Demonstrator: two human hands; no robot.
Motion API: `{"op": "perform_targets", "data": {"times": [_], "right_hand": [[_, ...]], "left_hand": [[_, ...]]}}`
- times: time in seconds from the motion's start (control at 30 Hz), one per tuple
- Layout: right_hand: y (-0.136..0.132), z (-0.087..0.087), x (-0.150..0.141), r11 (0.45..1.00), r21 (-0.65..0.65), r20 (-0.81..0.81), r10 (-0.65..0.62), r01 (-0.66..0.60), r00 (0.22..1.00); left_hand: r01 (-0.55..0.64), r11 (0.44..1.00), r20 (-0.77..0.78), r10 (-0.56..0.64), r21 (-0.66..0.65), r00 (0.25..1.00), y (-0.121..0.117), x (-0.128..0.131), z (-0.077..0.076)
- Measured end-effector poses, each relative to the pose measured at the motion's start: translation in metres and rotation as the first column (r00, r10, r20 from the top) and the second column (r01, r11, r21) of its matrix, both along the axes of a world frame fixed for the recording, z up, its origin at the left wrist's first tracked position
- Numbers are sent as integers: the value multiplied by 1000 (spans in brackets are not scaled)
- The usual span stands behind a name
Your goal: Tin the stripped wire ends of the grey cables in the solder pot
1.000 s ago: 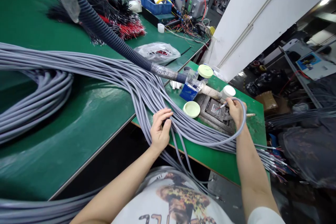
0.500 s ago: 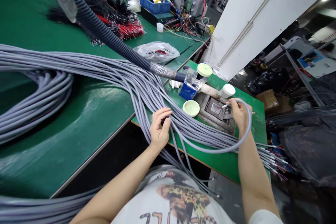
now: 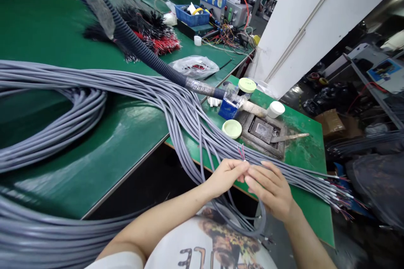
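In front of my shirt both hands meet at the stripped end of one grey cable (image 3: 262, 215), its thin coloured wires (image 3: 242, 151) pointing up. My left hand (image 3: 229, 174) is closed, thumb and fingers pinching just below the wires. My right hand (image 3: 271, 189) comes in from the other side, its fingertips bent onto the same spot; the exact grip is partly hidden. From under the hands the cable loops downward. Behind them a bundle of grey cables (image 3: 186, 105) runs across the bench, its stripped ends (image 3: 336, 193) hanging over the right edge.
A grimy solder pot (image 3: 260, 131) with a flat scraper (image 3: 290, 137) across it sits beyond the bundle. Around it are a pale green dish (image 3: 232, 129), a white cup (image 3: 275, 109) and a blue box (image 3: 227, 108). A ribbed hose (image 3: 139, 46) hangs overhead. More coiled cable (image 3: 85, 113) lies left.
My right hand has brought the cable end from over the solder pot back toward my body. My left hand has moved right to meet it and closed on it.
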State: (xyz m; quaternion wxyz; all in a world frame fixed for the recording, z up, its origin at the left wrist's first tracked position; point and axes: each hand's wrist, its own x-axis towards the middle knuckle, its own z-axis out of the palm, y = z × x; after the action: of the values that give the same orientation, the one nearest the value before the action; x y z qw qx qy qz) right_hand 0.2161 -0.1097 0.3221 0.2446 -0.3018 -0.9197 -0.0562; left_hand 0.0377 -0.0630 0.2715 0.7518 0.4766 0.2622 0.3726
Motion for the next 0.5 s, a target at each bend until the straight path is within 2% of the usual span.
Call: {"op": "perform_targets", "data": {"times": [0.07, 0.17, 0.37, 0.5], "right_hand": [[-9, -1, -2, 1000, 2, 39, -10, 10, 999], [-20, -4, -1, 999, -8, 51, -42, 42, 998], [-29, -23, 2, 996, -36, -18, -86, 85, 996], [-32, -28, 2, 994, -68, -34, -93, 90, 995]], "left_hand": [[-29, 996, 10, 30, -82, 1000, 0, 2, -5], [-39, 994, 16, 41, -104, 999, -3, -1, -8], [-69, 997, -28, 70, 19, 997, -8, -6, -7], [-53, 997, -23, 55, 63, 998, -8, -7, -8]]}}
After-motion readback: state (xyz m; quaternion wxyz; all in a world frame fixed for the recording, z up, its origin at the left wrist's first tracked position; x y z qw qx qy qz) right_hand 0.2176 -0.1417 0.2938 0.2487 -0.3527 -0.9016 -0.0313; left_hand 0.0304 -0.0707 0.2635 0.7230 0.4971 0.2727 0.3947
